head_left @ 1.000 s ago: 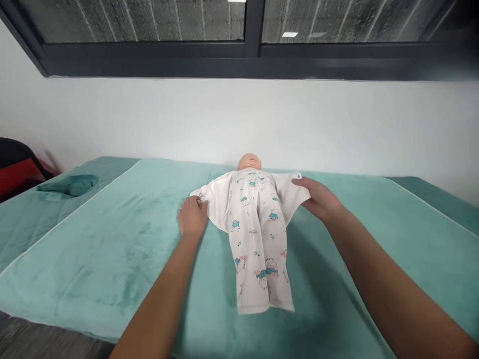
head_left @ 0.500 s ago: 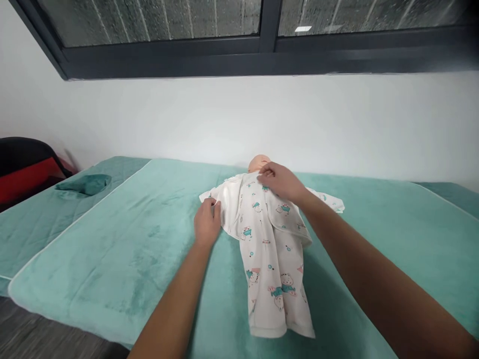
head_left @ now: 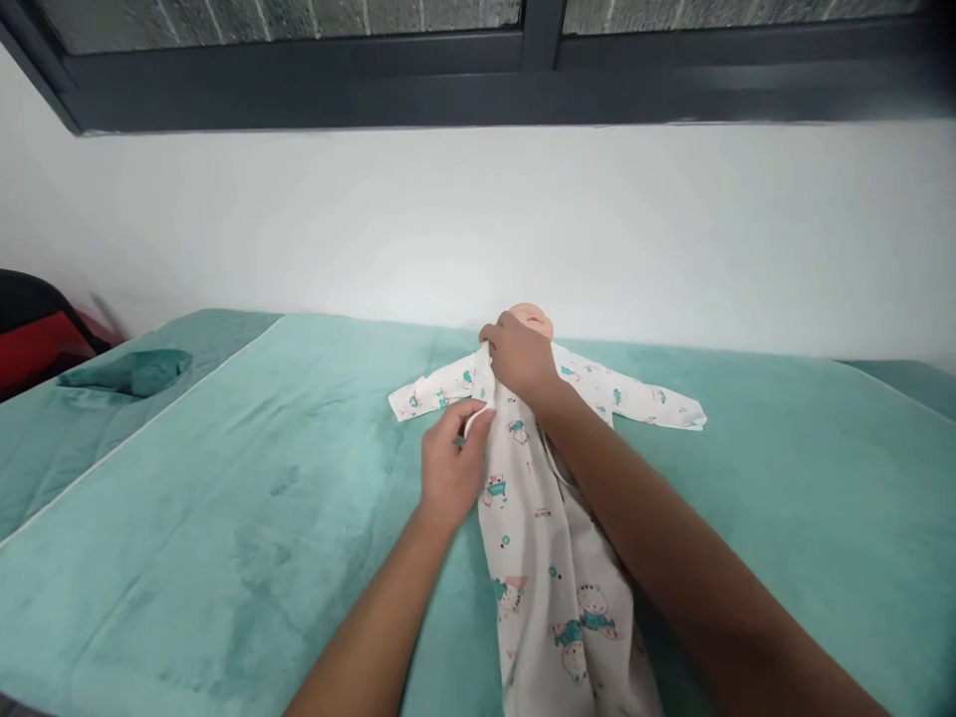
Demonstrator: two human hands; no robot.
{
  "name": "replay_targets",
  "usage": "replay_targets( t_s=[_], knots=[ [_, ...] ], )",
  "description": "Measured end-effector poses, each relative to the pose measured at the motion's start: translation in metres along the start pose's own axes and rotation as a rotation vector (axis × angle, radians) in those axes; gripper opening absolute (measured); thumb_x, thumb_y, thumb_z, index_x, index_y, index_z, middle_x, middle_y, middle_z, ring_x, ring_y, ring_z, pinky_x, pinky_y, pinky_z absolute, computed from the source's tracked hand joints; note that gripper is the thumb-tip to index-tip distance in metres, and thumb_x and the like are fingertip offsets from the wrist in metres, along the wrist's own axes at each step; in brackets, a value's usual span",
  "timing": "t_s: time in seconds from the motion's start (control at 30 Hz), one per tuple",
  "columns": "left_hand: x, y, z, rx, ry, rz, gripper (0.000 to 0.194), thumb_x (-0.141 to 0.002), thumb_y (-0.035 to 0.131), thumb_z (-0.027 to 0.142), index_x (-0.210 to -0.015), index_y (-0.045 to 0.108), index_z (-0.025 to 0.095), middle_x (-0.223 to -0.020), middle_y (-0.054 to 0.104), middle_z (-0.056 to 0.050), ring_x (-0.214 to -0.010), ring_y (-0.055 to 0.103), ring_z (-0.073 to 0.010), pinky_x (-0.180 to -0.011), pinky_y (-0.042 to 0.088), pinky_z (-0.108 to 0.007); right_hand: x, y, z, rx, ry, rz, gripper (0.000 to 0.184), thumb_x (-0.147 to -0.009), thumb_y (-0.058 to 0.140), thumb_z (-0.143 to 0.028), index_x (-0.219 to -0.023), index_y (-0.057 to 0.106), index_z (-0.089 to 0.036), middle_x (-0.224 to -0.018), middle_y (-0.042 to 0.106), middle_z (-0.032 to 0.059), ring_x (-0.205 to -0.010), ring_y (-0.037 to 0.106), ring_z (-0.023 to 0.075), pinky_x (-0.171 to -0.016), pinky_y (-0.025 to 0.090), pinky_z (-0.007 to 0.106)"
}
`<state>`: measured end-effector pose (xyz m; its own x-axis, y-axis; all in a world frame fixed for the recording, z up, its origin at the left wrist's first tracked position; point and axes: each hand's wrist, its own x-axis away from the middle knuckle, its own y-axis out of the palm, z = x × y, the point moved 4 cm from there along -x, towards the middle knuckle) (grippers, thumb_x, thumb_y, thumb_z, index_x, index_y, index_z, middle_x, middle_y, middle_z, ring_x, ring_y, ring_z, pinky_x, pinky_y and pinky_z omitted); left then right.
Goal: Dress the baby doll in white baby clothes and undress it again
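Observation:
A doll [head_left: 532, 317] lies on its back on the bed, its head toward the wall and partly hidden behind my right hand. White baby clothes with teal and pink animal prints [head_left: 523, 498] cover its body; both sleeves stretch out sideways and the legs run toward me. My right hand [head_left: 521, 357] pinches the top's fabric near the collar. Lower on the left side, my left hand [head_left: 457, 453] holds the front edge of the top between thumb and fingers. My right forearm hides part of the doll's right-hand side.
A teal plush cover [head_left: 261, 478] spreads over the bed. At the left lies a folded teal cloth [head_left: 126, 374], with a red and black object [head_left: 45, 334] beyond it. Behind the bed rise a white wall [head_left: 336, 219] and a dark window frame [head_left: 299, 85].
My left hand has moved right, bringing the top's left flap in over the chest and uncovering the left sleeve. My right hand has shifted left along the collar. The view has tilted down.

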<state>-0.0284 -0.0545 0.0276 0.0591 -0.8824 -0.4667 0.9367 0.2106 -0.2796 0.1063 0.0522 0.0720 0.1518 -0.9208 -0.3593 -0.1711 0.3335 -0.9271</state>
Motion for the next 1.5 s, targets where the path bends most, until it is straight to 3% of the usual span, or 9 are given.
replay_targets(
  t_s=[0.17,0.4,0.63,0.9,1.03,1.1,1.23,1.3,1.5],
  knots=[
    [0.000,0.016,0.034,-0.003,0.129,-0.190,0.021,-0.092,0.055,0.035,-0.093,0.071,0.022,-0.086,0.073,0.000,-0.071,0.062,-0.0132,-0.069,0.049,-0.025,0.012,-0.020,0.027,-0.115,0.067,0.133,0.033,-0.090,0.041,-0.017,-0.102,0.071,-0.029,-0.112,0.059,0.0054,-0.093,0.057,0.0200,-0.069,0.039,0.029],
    [-0.006,0.038,0.071,-0.148,0.180,-0.400,0.023,-0.095,0.050,0.031,-0.088,0.070,0.023,-0.072,0.069,0.002,-0.066,0.060,-0.0139,-0.063,0.044,-0.027,0.019,-0.028,0.058,-0.220,0.098,0.094,0.032,-0.091,0.042,-0.023,-0.098,0.073,-0.029,-0.109,0.064,0.0036,-0.088,0.059,0.0189,-0.067,0.040,0.028],
    [0.003,0.042,0.048,0.076,0.095,-0.306,0.024,-0.095,0.050,0.036,-0.094,0.071,0.024,-0.078,0.070,0.000,-0.070,0.061,-0.0143,-0.068,0.048,-0.027,0.017,-0.024,0.055,-0.457,0.154,0.027,0.033,-0.093,0.038,-0.034,-0.102,0.068,-0.025,-0.097,0.070,0.0048,-0.083,0.060,0.0210,-0.071,0.041,0.031],
    [-0.001,0.033,0.037,0.363,-0.212,-0.238,0.027,-0.088,0.058,0.044,-0.101,0.074,0.027,-0.067,0.061,0.001,-0.057,0.051,-0.0122,-0.053,0.043,-0.026,0.015,-0.019,0.039,-0.597,0.205,-0.099,0.039,-0.088,0.046,-0.043,-0.119,0.059,-0.023,-0.105,0.067,0.0074,-0.081,0.059,0.0217,-0.071,0.045,0.033],
    [-0.001,0.034,0.027,0.530,-0.343,-0.303,0.042,-0.084,0.059,0.057,-0.108,0.073,0.025,-0.057,0.050,0.002,-0.047,0.041,-0.0094,-0.044,0.036,-0.025,0.013,-0.016,0.051,-0.789,0.204,0.023,0.036,-0.086,0.045,-0.033,-0.116,0.059,-0.019,-0.117,0.064,0.0101,-0.092,0.061,0.0212,-0.078,0.048,0.033],
    [-0.002,0.030,0.022,0.585,-0.387,-0.271,0.047,-0.082,0.060,0.061,-0.108,0.072,0.024,-0.059,0.051,0.002,-0.048,0.043,-0.0095,-0.044,0.038,-0.025,0.015,-0.020,0.055,-0.866,0.104,0.035,0.037,-0.082,0.045,-0.025,-0.116,0.058,-0.018,-0.122,0.062,0.0098,-0.099,0.061,0.0203,-0.083,0.048,0.033],
    [-0.007,0.023,0.017,0.651,-0.400,-0.199,0.048,-0.080,0.060,0.061,-0.109,0.070,0.025,-0.065,0.054,0.000,-0.052,0.045,-0.0099,-0.048,0.042,-0.025,0.025,-0.029,0.042,-0.724,-0.247,-0.178,0.042,-0.077,0.051,-0.020,-0.118,0.063,-0.024,-0.127,0.061,0.0054,-0.111,0.057,0.0224,-0.092,0.045,0.036],
    [-0.007,0.023,0.016,0.688,-0.407,-0.225,0.046,-0.079,0.062,0.061,-0.107,0.070,0.025,-0.063,0.051,0.001,-0.051,0.041,-0.0091,-0.047,0.039,-0.024,0.027,-0.029,0.033,-0.640,-0.309,-0.220,0.040,-0.077,0.051,-0.018,-0.113,0.066,-0.024,-0.122,0.063,0.0047,-0.108,0.057,0.0233,-0.090,0.046,0.036],
    [-0.001,0.030,0.023,0.556,-0.339,-0.476,0.034,-0.084,0.061,0.051,-0.100,0.075,0.024,-0.061,0.046,0.002,-0.048,0.035,-0.0072,-0.042,0.031,-0.021,0.019,-0.020,0.039,-0.416,-0.037,0.039,0.039,-0.078,0.043,-0.010,-0.099,0.072,-0.025,-0.111,0.068,0.0025,-0.100,0.058,0.0236,-0.084,0.044,0.034]
  ],
)
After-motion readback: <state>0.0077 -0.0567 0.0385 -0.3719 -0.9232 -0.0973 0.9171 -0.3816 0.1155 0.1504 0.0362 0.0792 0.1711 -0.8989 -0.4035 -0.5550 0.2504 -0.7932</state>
